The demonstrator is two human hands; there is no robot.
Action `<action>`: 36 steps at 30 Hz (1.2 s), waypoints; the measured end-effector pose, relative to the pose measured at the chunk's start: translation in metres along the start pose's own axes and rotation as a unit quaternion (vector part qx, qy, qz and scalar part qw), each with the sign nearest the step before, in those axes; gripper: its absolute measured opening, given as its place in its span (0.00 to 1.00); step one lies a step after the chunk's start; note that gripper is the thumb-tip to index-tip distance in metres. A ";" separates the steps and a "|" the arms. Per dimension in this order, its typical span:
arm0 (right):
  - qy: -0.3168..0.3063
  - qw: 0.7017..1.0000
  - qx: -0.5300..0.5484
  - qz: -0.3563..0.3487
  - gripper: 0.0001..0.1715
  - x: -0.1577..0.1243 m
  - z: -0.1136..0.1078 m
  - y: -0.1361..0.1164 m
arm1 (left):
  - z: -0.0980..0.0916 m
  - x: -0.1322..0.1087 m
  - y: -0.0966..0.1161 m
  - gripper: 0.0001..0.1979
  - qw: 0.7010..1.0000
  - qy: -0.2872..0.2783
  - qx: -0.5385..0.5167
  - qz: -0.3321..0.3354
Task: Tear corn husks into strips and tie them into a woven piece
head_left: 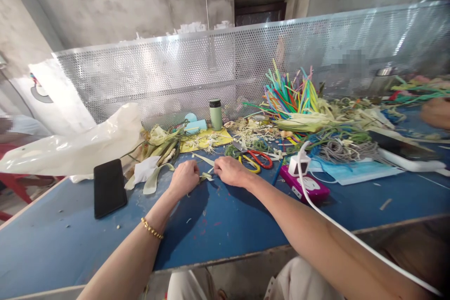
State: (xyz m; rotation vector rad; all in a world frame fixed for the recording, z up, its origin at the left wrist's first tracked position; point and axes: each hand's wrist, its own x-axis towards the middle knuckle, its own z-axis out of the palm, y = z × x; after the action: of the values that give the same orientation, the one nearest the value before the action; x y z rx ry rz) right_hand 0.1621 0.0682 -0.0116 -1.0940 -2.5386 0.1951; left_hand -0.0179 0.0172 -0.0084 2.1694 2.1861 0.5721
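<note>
My left hand (pixel 185 177) is closed, its fingers pinched at one end of a small pale green strip of corn husk (pixel 206 176). Just to its right, my right hand (pixel 232 172) is closed too, on a pale husk strip (pixel 203 158) that sticks out to the upper left. Whether both strips are one piece I cannot tell; the fingertips hide it. Beside my right hand lie scissors (pixel 262 159) with red and yellow handles. Left of my left hand are a white crumpled piece (pixel 145 168) and a curved husk leaf (pixel 154 182).
A black phone (pixel 110 188) lies left on the blue table (pixel 218 239). Behind stand a green bottle (pixel 215 115), colourful stems (pixel 290 91) and a perforated metal screen (pixel 183 65). To the right are a purple power bank (pixel 309 187), white cable (pixel 337 227), blue mask (pixel 358 172) and another person's hand (pixel 437 112).
</note>
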 end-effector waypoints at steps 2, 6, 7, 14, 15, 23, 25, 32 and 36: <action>-0.007 1.000 -0.012 -0.007 0.06 -0.001 -0.002 -0.001 | 0.001 0.000 0.001 0.09 1.000 0.002 0.009 -0.009; -0.005 0.999 -0.036 -0.006 0.06 -0.003 -0.004 -0.004 | 0.001 0.000 0.002 0.09 0.999 0.025 -0.007 -0.020; -0.005 0.999 -0.042 -0.002 0.06 -0.004 -0.004 -0.004 | 0.001 0.001 0.003 0.08 0.999 0.029 -0.029 -0.016; -0.019 0.997 -0.074 0.009 0.07 -0.008 -0.006 -0.013 | 0.004 0.007 0.006 0.05 0.977 0.004 -0.200 0.071; -0.020 0.997 -0.078 0.011 0.08 -0.008 -0.006 -0.014 | 0.006 0.006 0.007 0.05 0.969 -0.007 -0.233 0.082; -0.025 0.996 -0.088 0.018 0.08 -0.008 -0.006 -0.015 | 0.009 0.001 0.009 0.09 0.865 -0.111 -0.487 0.043; -0.021 0.996 -0.086 0.020 0.08 -0.008 -0.007 -0.014 | 0.007 0.000 0.009 0.09 0.854 -0.119 -0.504 0.047; 0.067 0.994 0.047 0.075 0.15 0.002 -0.011 -0.009 | 0.010 0.001 0.006 0.05 0.865 -0.098 -0.490 0.050; 0.033 0.926 0.358 0.118 0.18 0.006 -0.001 -0.011 | 0.012 -0.001 0.009 0.04 0.872 -0.085 -0.480 0.055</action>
State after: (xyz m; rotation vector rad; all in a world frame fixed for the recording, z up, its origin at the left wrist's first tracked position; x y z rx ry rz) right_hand 0.1508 0.0648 -0.0063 -1.0507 -1.9799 1.0330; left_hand -0.0063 0.0188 -0.0173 1.6688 1.2282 1.1084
